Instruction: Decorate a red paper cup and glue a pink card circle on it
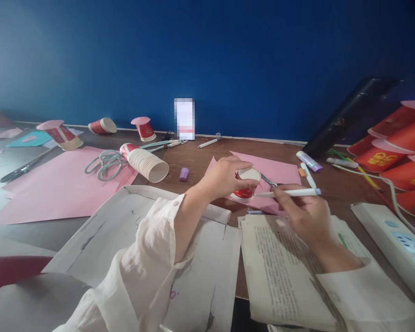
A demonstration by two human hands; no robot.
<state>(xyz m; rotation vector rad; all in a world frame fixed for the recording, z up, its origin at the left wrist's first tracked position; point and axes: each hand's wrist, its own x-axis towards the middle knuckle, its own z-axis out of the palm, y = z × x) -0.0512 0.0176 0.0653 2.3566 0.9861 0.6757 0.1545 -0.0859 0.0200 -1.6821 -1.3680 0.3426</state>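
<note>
My left hand (pixel 224 177) is wrapped round a small red and white paper cup (pixel 246 184) that stands upside down on a pink paper sheet (pixel 280 170). My right hand (pixel 302 210) pinches a white marker (pixel 290 192) with a purple end, its tip touching the cup's side near the paper. Scissors (pixel 269 180) lie just behind the cup on the pink sheet. Both forearms wear pale sleeves and rest over printed pages.
A stack of paper cups (pixel 147 162) lies on its side by a grey cord (pixel 105 161). Pink-topped cups (pixel 143 128) stand at the back. Red cups (pixel 394 138) pile up right, above a white power strip (pixel 394 240). A large pink sheet (pixel 55 189) lies left.
</note>
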